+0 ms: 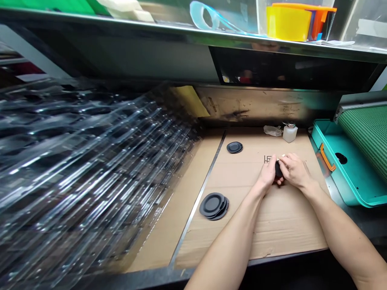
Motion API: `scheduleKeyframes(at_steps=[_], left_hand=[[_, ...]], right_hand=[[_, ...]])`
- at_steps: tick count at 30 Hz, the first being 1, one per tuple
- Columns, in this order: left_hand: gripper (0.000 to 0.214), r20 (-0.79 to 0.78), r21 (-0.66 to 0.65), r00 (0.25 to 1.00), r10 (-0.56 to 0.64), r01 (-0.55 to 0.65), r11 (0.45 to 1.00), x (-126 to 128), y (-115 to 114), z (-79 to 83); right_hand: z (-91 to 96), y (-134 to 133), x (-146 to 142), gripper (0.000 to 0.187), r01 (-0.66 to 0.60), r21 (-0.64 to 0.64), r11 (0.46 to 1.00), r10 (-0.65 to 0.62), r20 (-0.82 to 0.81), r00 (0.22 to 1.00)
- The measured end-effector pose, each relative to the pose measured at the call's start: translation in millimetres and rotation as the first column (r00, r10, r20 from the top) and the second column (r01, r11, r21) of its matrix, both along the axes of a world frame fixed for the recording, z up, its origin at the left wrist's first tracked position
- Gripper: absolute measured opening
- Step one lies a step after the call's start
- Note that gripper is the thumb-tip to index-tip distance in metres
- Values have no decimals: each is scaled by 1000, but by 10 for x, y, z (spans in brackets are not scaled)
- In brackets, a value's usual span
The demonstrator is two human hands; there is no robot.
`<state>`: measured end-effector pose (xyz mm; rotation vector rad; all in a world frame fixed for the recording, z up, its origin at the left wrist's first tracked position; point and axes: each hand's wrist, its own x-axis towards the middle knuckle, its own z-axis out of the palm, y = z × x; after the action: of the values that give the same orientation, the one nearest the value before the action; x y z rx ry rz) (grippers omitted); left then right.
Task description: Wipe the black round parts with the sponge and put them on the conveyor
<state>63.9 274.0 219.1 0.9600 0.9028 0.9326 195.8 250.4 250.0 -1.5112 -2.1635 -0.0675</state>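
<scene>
Over the right part of the cardboard sheet (242, 177), my left hand (267, 171) and my right hand (293, 169) meet around a small black round part (278, 170). Both hands have their fingers closed on it, and they cover much of it. Something small and white shows at the fingertips, too little of it to name. To the left lies a stack of several black round discs with raised rims (212, 205). Farther back is a smaller pile of black discs (234, 147).
Blurred stacked clear plastic trays (121, 169) fill the left. At the back stand a small white bottle (290, 133) and a crumpled clear wrapper (272, 130). A teal bin (347, 183) sits right, beside a green conveyor belt (367, 129). Overhead runs a shelf (169, 28) with a yellow container (288, 23).
</scene>
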Motion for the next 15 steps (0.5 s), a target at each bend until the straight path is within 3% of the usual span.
scheduleKeyframes(at_steps=[4, 8, 15], left_hand=[[59, 90, -66, 996, 20, -14, 998, -38, -5, 35], [59, 77, -60, 997, -4, 8, 998, -39, -3, 58], [66, -99, -51, 995, -27, 23, 998, 10, -13, 51]], right_hand=[[-26, 11, 45, 24, -13, -3, 1000, 13, 52, 999], [-24, 30, 53, 26, -26, 39, 999, 24, 37, 999], [60, -11, 82, 27, -1, 26, 1000, -4, 185, 983]])
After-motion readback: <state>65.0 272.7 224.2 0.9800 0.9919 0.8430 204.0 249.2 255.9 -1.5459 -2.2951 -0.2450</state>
